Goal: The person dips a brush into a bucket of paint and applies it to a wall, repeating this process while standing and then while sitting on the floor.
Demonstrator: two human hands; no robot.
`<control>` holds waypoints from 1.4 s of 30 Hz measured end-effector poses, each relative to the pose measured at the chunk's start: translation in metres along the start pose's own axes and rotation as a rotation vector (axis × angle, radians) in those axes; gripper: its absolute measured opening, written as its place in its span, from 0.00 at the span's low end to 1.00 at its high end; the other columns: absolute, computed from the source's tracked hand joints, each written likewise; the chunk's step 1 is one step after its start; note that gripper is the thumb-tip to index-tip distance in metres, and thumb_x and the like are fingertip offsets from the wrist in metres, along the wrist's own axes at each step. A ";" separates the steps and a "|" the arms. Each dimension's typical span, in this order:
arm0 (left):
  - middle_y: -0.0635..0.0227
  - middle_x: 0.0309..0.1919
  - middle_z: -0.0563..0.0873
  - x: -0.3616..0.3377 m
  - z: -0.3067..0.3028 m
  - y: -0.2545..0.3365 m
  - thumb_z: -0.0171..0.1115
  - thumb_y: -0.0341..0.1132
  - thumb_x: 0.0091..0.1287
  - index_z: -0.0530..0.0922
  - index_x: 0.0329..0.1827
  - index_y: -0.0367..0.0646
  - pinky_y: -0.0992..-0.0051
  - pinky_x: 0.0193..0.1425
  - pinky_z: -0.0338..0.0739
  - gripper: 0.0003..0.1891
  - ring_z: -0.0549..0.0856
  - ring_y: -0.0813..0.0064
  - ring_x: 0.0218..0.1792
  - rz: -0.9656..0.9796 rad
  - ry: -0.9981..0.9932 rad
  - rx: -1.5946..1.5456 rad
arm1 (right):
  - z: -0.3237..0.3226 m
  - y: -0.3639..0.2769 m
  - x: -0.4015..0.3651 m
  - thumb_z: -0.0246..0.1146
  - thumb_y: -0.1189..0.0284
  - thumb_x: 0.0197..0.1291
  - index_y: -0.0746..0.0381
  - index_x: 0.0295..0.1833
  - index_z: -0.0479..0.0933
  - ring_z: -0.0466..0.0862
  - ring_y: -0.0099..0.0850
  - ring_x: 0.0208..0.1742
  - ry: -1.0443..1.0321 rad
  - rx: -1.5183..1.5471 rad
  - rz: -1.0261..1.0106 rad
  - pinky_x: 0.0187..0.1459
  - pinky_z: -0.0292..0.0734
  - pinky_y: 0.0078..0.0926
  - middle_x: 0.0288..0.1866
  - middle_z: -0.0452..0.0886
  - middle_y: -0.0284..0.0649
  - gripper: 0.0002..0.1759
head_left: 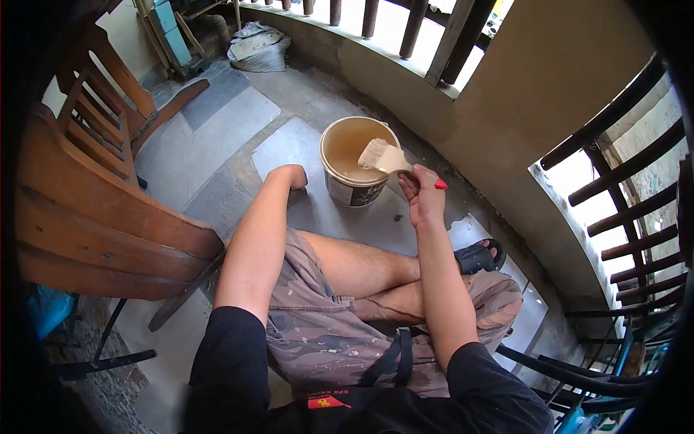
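Black short-sleeved shirt (238, 362), red label (329, 401) at 6 o'clock; paint-flecked grey-brown shorts (318, 333); black sandal (478, 257) at 3 o'clock.

The left hand (290, 176) is set on the floor (217, 130) beside the bucket (348, 192), its fingers folded under and out of sight. The right hand (423, 199) covers most of the brush (383, 155) handle; only its red end shows, and whether the bristles touch the paint cannot be told. The bucket's label is too small to read. The right forearm hides part of the sandal (478, 256). The picture's left edge cuts off the wooden chair (94, 217).
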State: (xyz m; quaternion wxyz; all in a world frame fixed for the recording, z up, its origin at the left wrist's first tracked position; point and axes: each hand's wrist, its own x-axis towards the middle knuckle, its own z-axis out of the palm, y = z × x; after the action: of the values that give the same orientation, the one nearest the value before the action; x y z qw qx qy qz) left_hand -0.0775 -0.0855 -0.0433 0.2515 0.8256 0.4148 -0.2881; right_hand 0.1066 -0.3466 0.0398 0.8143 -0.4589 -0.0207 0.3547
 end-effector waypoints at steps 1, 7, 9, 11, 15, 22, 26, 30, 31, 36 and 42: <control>0.54 0.49 0.83 0.000 0.000 0.000 0.55 0.32 0.58 0.82 0.48 0.40 0.62 0.50 0.75 0.16 0.82 0.59 0.48 0.000 -0.002 0.000 | -0.001 0.003 0.001 0.61 0.74 0.59 0.65 0.46 0.72 0.84 0.34 0.37 0.019 -0.018 0.012 0.37 0.83 0.25 0.39 0.81 0.45 0.11; 0.54 0.45 0.84 -0.005 -0.001 0.002 0.55 0.32 0.58 0.82 0.45 0.39 0.62 0.48 0.76 0.15 0.83 0.59 0.46 -0.009 0.002 -0.013 | -0.005 0.006 0.003 0.61 0.74 0.59 0.65 0.46 0.72 0.84 0.34 0.36 0.031 -0.050 0.026 0.37 0.83 0.26 0.37 0.80 0.44 0.11; 0.52 0.42 0.85 -0.008 -0.001 0.001 0.54 0.31 0.56 0.83 0.43 0.37 0.62 0.45 0.77 0.14 0.84 0.59 0.43 0.036 0.020 -0.010 | -0.005 0.006 0.004 0.61 0.74 0.59 0.65 0.47 0.71 0.84 0.34 0.36 0.026 -0.033 0.026 0.37 0.83 0.26 0.37 0.80 0.44 0.12; 0.52 0.39 0.86 0.010 0.007 -0.009 0.54 0.30 0.54 0.83 0.41 0.37 0.62 0.43 0.77 0.14 0.85 0.60 0.40 0.034 0.072 -0.040 | -0.009 0.007 0.007 0.61 0.73 0.60 0.64 0.47 0.71 0.84 0.33 0.35 0.001 -0.039 0.038 0.36 0.83 0.26 0.37 0.80 0.43 0.12; 0.52 0.39 0.86 -0.027 -0.011 0.011 0.54 0.32 0.54 0.84 0.40 0.39 0.62 0.45 0.78 0.14 0.85 0.61 0.41 0.067 0.036 0.020 | -0.016 0.006 0.010 0.59 0.67 0.62 0.61 0.47 0.70 0.83 0.33 0.37 -0.028 0.006 0.097 0.37 0.82 0.28 0.42 0.76 0.41 0.12; 0.57 0.40 0.86 -0.027 -0.011 0.011 0.55 0.28 0.58 0.82 0.49 0.44 0.66 0.39 0.79 0.16 0.85 0.64 0.36 0.065 0.003 -0.161 | -0.007 -0.044 0.009 0.59 0.67 0.63 0.66 0.48 0.73 0.84 0.34 0.39 -0.097 -0.147 -0.098 0.40 0.82 0.26 0.43 0.79 0.42 0.14; 0.57 0.39 0.86 -0.023 -0.010 0.007 0.56 0.29 0.57 0.82 0.48 0.42 0.66 0.40 0.78 0.16 0.85 0.65 0.36 0.080 0.014 -0.171 | -0.014 -0.072 0.028 0.61 0.69 0.61 0.62 0.46 0.75 0.84 0.34 0.36 -0.015 -0.341 -0.284 0.40 0.81 0.26 0.36 0.81 0.39 0.10; 0.54 0.39 0.86 -0.014 -0.009 0.010 0.57 0.32 0.57 0.83 0.44 0.40 0.65 0.42 0.77 0.13 0.85 0.63 0.37 0.054 0.024 -0.100 | -0.019 -0.100 0.046 0.62 0.72 0.57 0.60 0.45 0.76 0.83 0.39 0.37 -0.005 -1.204 -0.993 0.41 0.80 0.29 0.40 0.80 0.42 0.10; 0.54 0.39 0.86 -0.008 -0.007 0.010 0.57 0.32 0.57 0.83 0.44 0.40 0.65 0.42 0.77 0.13 0.85 0.63 0.37 0.052 0.020 -0.111 | -0.015 -0.108 0.049 0.62 0.73 0.55 0.59 0.45 0.76 0.82 0.41 0.40 -0.042 -1.436 -1.224 0.41 0.79 0.30 0.42 0.79 0.43 0.11; 0.53 0.39 0.85 0.000 -0.005 0.012 0.56 0.32 0.57 0.83 0.43 0.39 0.63 0.44 0.76 0.13 0.85 0.60 0.40 0.084 0.032 -0.059 | 0.022 -0.145 0.062 0.59 0.76 0.50 0.60 0.39 0.75 0.77 0.41 0.48 -0.042 -1.975 -1.672 0.40 0.78 0.36 0.43 0.75 0.46 0.08; 0.52 0.42 0.85 -0.011 -0.009 0.017 0.56 0.30 0.56 0.82 0.45 0.41 0.62 0.47 0.76 0.15 0.84 0.58 0.44 0.093 0.019 -0.049 | 0.012 -0.143 0.112 0.58 0.74 0.50 0.62 0.34 0.74 0.76 0.43 0.47 -0.033 -2.136 -1.527 0.40 0.80 0.34 0.43 0.73 0.48 0.05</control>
State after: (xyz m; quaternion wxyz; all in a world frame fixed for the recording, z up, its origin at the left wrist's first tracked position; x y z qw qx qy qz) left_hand -0.0665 -0.0949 -0.0262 0.2807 0.8403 0.3852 -0.2582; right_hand 0.2660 -0.3175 0.1226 0.0459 -0.7415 -0.5523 -0.3781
